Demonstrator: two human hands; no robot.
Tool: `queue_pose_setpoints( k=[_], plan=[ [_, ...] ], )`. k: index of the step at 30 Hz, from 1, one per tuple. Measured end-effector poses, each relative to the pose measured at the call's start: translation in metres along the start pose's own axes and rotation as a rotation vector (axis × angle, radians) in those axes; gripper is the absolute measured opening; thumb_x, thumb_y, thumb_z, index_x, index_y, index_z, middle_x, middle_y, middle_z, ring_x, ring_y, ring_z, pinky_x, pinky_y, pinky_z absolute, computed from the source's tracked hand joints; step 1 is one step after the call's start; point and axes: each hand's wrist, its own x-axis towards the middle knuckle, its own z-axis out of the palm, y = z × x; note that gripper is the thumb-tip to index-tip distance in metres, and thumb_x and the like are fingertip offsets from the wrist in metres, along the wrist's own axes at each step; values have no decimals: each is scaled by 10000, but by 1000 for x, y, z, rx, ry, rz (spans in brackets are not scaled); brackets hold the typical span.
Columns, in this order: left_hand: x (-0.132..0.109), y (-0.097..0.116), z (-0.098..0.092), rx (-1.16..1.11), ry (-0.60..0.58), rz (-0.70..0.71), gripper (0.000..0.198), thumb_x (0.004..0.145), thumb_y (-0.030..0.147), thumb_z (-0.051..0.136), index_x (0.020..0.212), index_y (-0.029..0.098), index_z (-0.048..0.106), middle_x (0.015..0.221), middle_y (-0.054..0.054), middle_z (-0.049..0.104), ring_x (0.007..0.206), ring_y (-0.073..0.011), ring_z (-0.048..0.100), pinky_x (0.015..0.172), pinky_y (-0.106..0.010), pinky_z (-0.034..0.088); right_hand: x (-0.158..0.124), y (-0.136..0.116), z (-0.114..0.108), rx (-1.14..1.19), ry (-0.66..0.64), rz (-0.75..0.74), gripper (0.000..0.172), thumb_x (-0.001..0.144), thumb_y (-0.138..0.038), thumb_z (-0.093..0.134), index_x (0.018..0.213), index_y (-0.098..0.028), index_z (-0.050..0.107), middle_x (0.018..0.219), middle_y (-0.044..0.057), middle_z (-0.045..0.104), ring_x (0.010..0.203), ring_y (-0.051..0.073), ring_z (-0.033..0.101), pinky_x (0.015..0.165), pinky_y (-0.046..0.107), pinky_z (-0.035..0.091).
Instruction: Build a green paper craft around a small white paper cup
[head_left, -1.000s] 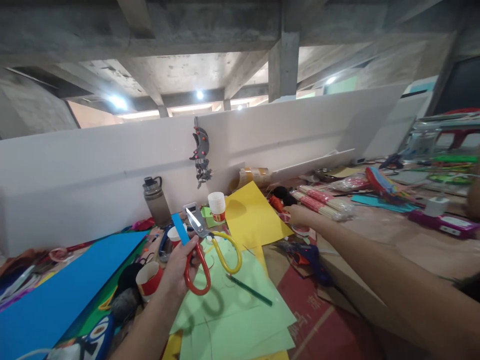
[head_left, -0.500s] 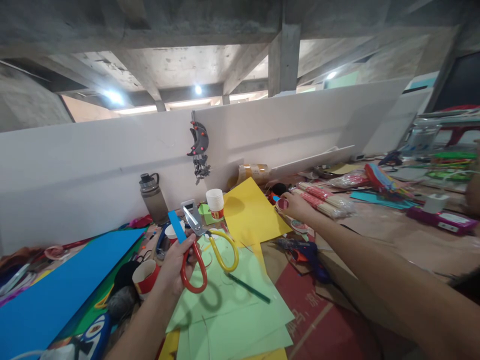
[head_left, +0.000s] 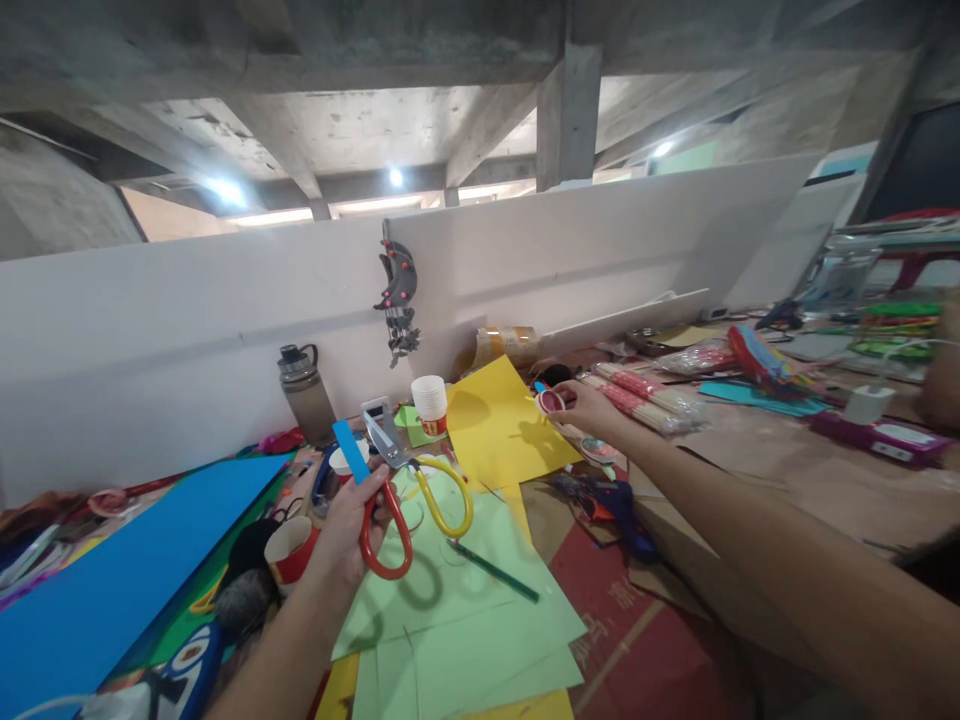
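My left hand (head_left: 351, 525) is closed round the red handle of open-bladed scissors (head_left: 442, 505) with one red and one yellow handle, and it also pinches a blue paper strip (head_left: 351, 450). Out to the right, my right hand (head_left: 589, 408) grips a small round roll (head_left: 550, 402) with a pinkish centre, over the edge of a yellow sheet (head_left: 499, 430). Light green sheets (head_left: 465, 630) lie below the scissors, with a dark green pencil (head_left: 499, 573) across them.
A bottle (head_left: 306, 395) and stacked paper cups (head_left: 430, 405) stand near the white wall. A red-and-white cup (head_left: 291, 552) is beside my left forearm. Blue card (head_left: 135, 570) lies left; a glue gun (head_left: 622, 510) and wrapped sticks (head_left: 645, 400) are right.
My right hand has moved a little left with the roll, which now shows more of its face over the yellow sheet. My left hand and the scissors have barely shifted.
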Motion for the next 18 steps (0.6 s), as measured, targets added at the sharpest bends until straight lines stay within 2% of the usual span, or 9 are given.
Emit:
queue_pose_setpoints(
  k=[6, 11, 15, 17, 18],
  plan=[
    [0, 1, 0, -9, -6, 1, 113, 736, 72, 635, 828, 93, 573, 591, 22, 486, 450, -32, 422, 357, -116, 306, -8, -9, 6, -161, -133, 23, 435, 568, -448, 760, 894, -198, 617, 801, 40, 673, 723, 205, 613, 576, 251, 369],
    [0, 2, 0, -13, 0, 16, 144, 732, 56, 631, 864, 82, 581, 619, 11, 516, 450, -33, 433, 351, -117, 314, -19, -25, 7, -266, -175, 25, 490, 567, -475, 747, 935, -191, 591, 856, 67, 668, 774, 237, 615, 602, 268, 356],
    [0, 3, 0, -18, 20, 15, 153, 718, 53, 648, 851, 86, 581, 615, 14, 525, 440, -27, 435, 344, -109, 316, -22, -29, 7, -320, -224, 55, 567, 497, -506, 783, 918, -177, 593, 814, 85, 674, 774, 269, 620, 621, 286, 366],
    [0, 2, -1, -20, 28, 17, 146, 713, 53, 655, 833, 90, 582, 598, 20, 521, 433, -26, 434, 344, -108, 322, -21, -29, 4, -321, -241, 66, 559, 525, -560, 759, 896, -171, 605, 782, 93, 678, 759, 277, 624, 622, 295, 372],
    [1, 2, -1, -21, 27, 17, 138, 710, 55, 659, 817, 93, 580, 587, 23, 517, 431, -27, 435, 346, -108, 325, -20, -29, 2, -315, -241, 69, 526, 583, -590, 714, 882, -170, 613, 775, 97, 681, 752, 274, 626, 620, 297, 375]
  ],
)
